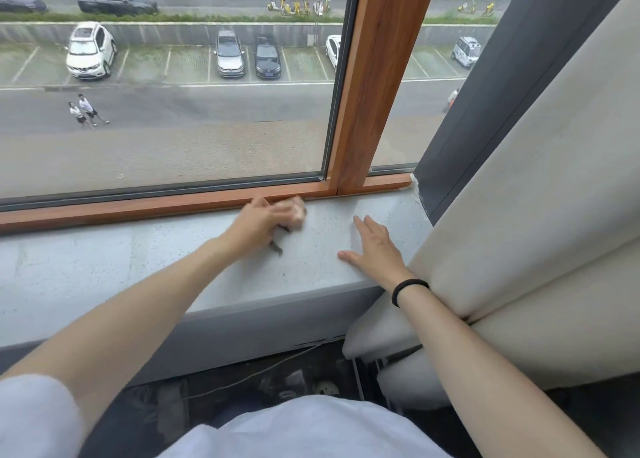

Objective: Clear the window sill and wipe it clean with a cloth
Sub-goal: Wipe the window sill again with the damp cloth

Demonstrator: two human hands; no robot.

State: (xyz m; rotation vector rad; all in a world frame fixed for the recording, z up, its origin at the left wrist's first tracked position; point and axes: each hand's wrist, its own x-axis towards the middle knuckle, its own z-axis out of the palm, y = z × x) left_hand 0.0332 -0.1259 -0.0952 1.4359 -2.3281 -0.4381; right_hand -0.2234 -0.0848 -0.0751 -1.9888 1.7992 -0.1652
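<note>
The speckled grey window sill [104,267] runs across the view below a wooden window frame [173,204]. My left hand [263,220] is near the back of the sill, by the frame, fingers curled round a small crumpled pale cloth [298,211]; the hand is motion-blurred. A small dark thing [276,248] lies on the sill just under that hand; I cannot tell what it is. My right hand [372,249] lies flat on the sill to the right, fingers spread and straight, with a black band on the wrist.
A cream padded panel [536,198] leans against the sill's right end, beside a dark grey wall strip [485,104]. Below the sill are a grey ledge face [242,340] and a dark floor with a thin cable [259,372].
</note>
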